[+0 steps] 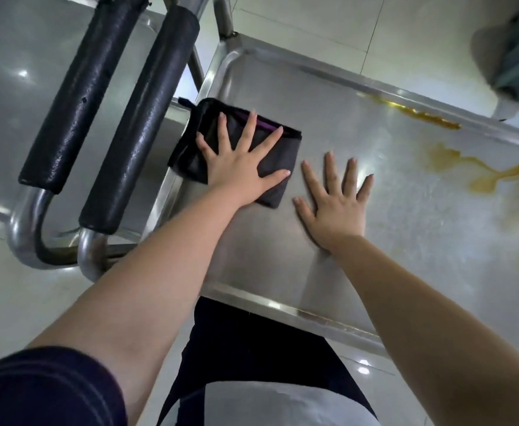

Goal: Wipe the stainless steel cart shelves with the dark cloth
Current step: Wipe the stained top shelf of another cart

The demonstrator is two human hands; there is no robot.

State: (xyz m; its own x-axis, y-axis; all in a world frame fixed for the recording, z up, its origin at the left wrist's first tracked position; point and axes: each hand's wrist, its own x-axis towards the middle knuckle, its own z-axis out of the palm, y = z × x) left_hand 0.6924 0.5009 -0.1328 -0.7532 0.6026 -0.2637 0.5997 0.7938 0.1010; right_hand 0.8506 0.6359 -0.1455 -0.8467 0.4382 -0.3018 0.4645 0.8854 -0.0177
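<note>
The dark cloth (278, 149), folded into a thick pad with a purple edge showing, lies on the top shelf (282, 256) of the steel cart, and its far side reaches the shelf's raised rim. The person's left hand (240, 167) lies flat on top of the cloth, its fingers (249, 130) straight and spread wide, pressing it down rather than curling round it. Just beside the cloth, on the bare metal, the right hand (335, 204) also rests palm down with its fingers (330, 167) straight and apart; it does not touch the cloth. Well beyond that hand from the cloth, yellow-brown stains (497, 176) spread over the shelf, and a thinner brown streak (418, 113) runs along the far rim. On the other side of the cloth, past the rim, stand two cart handles (147, 118) wrapped in black padding. A dark sleeve (46, 388) covers the left upper arm.
</note>
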